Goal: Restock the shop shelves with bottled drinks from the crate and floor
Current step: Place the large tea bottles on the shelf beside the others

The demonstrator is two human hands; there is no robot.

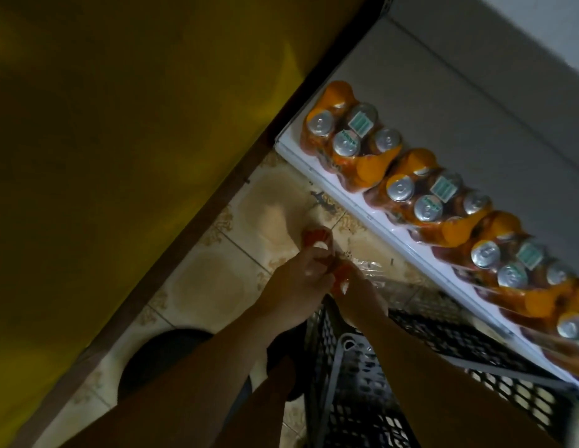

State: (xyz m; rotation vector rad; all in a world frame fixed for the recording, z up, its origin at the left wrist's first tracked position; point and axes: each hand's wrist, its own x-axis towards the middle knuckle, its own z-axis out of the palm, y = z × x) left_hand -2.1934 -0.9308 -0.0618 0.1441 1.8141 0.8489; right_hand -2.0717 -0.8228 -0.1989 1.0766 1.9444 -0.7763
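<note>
beside the black crate (394, 367), left hand (298, 282) and right hand (359, 299) fingers clamp orange bottles (317, 240).

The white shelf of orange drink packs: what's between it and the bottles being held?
In the head view, patterned floor tiles lie between the shelf and the bottles, with what looks like clear plastic wrap lying on them.

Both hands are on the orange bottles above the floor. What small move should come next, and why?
Probably lift the orange bottles a little toward the white shelf. The left hand and right hand both seem to hold them over the tiled floor, beside the black crate, though blur hides the exact grip. Wrapped packs already line the shelf front; bare shelf shows behind them.
</note>
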